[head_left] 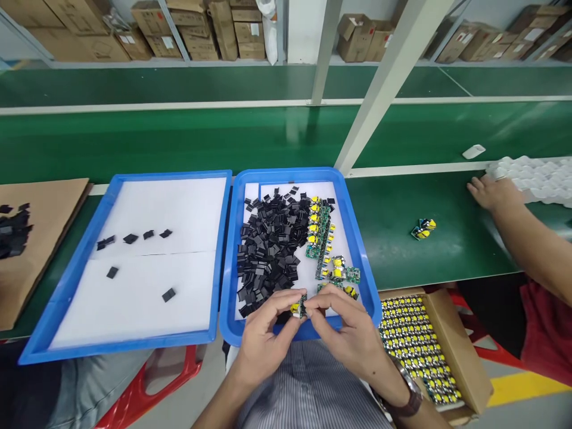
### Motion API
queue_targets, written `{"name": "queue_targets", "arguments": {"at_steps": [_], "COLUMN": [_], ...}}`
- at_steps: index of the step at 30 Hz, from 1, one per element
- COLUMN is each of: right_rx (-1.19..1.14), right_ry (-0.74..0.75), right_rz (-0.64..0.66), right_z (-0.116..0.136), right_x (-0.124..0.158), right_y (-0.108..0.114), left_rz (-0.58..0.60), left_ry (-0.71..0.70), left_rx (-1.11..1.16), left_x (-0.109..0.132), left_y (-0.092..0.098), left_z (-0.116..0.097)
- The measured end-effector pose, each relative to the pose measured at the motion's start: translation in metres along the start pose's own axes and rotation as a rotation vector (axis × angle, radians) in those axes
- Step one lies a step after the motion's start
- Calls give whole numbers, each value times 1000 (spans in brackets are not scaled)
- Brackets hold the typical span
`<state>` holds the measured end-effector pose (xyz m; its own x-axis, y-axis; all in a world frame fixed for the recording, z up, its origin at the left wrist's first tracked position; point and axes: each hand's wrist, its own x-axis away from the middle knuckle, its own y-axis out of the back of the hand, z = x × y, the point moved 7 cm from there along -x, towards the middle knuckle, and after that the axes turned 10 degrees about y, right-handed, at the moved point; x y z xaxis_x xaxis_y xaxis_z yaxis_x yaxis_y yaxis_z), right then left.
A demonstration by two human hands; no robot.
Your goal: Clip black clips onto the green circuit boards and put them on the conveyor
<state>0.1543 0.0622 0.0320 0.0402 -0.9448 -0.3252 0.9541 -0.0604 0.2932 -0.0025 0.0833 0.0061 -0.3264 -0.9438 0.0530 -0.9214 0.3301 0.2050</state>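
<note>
Above the near edge of a blue tray (pixel 227 256), my left hand (pixel 270 333) pinches a small circuit board (pixel 301 307) with a yellow part on it. My right hand (pixel 351 328) has its thumb and forefinger closed at the board's right edge. Whether a tiny piece sits between those right fingertips is hidden. In the tray lies a heap of small black pieces (pixel 272 238). To its right are rows of green circuit boards (pixel 319 229) with yellow parts, and a few loose boards (pixel 338 271) lie close to my right hand.
On the left, a second blue-rimmed tray (pixel 163 208) carries several scattered black pieces. Cardboard (pixel 44 238) with more black pieces lies beyond it. At right are a board (pixel 423 229), a co-worker's hand (pixel 496 193) by a white tray (pixel 536 176), and a carton of boards (pixel 465 351). A slanted post (pixel 384 83) rises behind.
</note>
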Motion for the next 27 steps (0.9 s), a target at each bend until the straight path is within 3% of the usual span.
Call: {"name": "queue_targets", "arguments": {"at_steps": [7, 16, 22, 27], "right_rx": [-3, 18, -108, -124], "right_ry": [-70, -38, -161, -74], "right_rz": [-27, -57, -104, -132], "right_z": [-10, -14, -24, -13], "right_x": [1, 8, 8, 2], "right_y": [-2, -8, -2, 3], "left_rz": [-48, -111, -135, -130], "left_ry": [-199, -229, -31, 91], "left_rx": [-80, -187, -47, 142], "left_x": [0, 5, 5, 3], "left_y": [0, -1, -4, -5], "left_z": [-12, -9, 2, 4]}}
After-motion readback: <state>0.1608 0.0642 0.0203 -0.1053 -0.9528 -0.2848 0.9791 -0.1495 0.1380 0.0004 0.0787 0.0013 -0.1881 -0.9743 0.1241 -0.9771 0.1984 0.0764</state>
